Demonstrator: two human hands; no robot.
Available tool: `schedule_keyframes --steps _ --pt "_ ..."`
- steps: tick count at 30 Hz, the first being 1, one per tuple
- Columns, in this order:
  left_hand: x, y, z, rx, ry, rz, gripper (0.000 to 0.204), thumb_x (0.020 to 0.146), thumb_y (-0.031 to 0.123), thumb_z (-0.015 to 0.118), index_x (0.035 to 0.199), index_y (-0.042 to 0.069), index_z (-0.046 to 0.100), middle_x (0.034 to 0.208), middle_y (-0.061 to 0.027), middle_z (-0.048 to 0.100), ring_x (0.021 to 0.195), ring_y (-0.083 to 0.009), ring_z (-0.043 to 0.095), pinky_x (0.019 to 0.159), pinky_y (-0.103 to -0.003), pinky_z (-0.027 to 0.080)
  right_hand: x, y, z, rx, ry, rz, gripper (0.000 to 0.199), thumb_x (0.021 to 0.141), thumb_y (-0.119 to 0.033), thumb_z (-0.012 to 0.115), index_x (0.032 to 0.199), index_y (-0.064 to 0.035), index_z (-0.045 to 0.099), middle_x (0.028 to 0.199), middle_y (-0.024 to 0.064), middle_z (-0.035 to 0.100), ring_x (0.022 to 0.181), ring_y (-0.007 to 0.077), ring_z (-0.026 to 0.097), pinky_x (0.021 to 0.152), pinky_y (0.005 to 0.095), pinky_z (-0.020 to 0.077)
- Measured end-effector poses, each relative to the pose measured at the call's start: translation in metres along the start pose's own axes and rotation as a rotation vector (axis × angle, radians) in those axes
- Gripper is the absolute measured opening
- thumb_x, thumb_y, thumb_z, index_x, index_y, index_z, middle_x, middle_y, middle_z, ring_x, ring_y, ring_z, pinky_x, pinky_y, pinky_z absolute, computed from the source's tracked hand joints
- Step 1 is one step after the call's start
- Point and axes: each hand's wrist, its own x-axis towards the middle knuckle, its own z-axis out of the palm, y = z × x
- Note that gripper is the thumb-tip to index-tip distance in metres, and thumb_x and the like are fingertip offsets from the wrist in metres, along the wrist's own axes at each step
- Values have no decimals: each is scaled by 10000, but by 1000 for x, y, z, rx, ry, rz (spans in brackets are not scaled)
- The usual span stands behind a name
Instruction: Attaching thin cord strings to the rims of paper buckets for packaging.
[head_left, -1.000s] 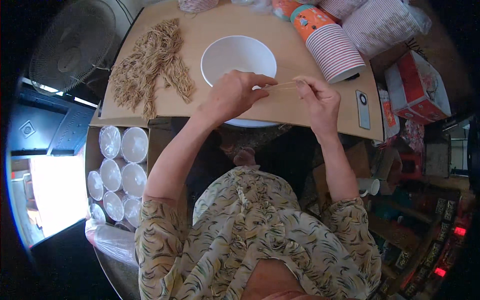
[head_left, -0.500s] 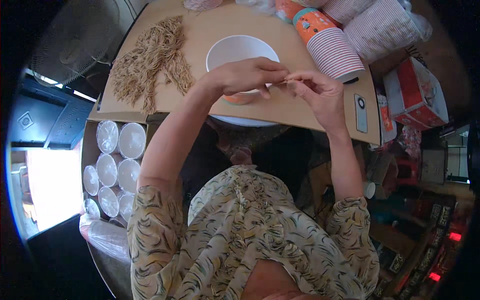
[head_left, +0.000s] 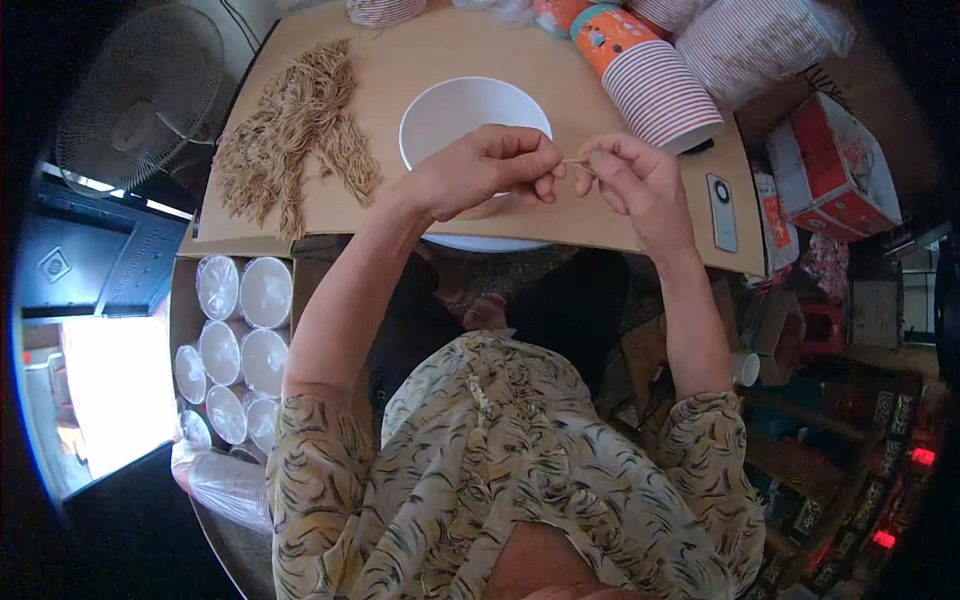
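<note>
Over the near rim of a white bowl (head_left: 455,115), my left hand (head_left: 485,175) and my right hand (head_left: 635,180) pinch the two ends of a thin tan strand (head_left: 574,162) stretched between the fingertips. The strand is short and barely visible. A heap of the same tan strands (head_left: 295,135) lies on the cardboard sheet (head_left: 400,215) to the left of the bowl. Both hands hover just above the sheet.
A stack of striped paper cups (head_left: 650,80) lies on its side at the back right, with more bagged cups behind. A small dark remote-like device (head_left: 722,212) rests at the sheet's right edge. A box of round white lids (head_left: 235,350) sits lower left, a fan (head_left: 135,95) upper left, a red box (head_left: 830,170) right.
My hands have drawn closer together over the bowl's near rim; the strand between them looks shorter than one second ago.
</note>
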Motion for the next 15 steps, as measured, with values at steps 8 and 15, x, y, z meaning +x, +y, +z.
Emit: schedule_keyframes --steps 8,15 --pt "1 -7 2 70 24 39 274 1047 302 539 1003 43 617 837 12 616 750 -63 560 688 -205 459 -2 0 3 -128 -20 -40 174 985 -133 595 1045 20 653 800 23 663 753 61 618 636 192 458" --pt "-3 -12 -3 164 53 99 256 1026 238 585 1073 5 681 842 18 643 764 -45 557 689 -208 469 -1 7 2 -144 -1 -121 83 968 -39 597 1009 20 638 824 -1 655 757 61 617 682 216 495"
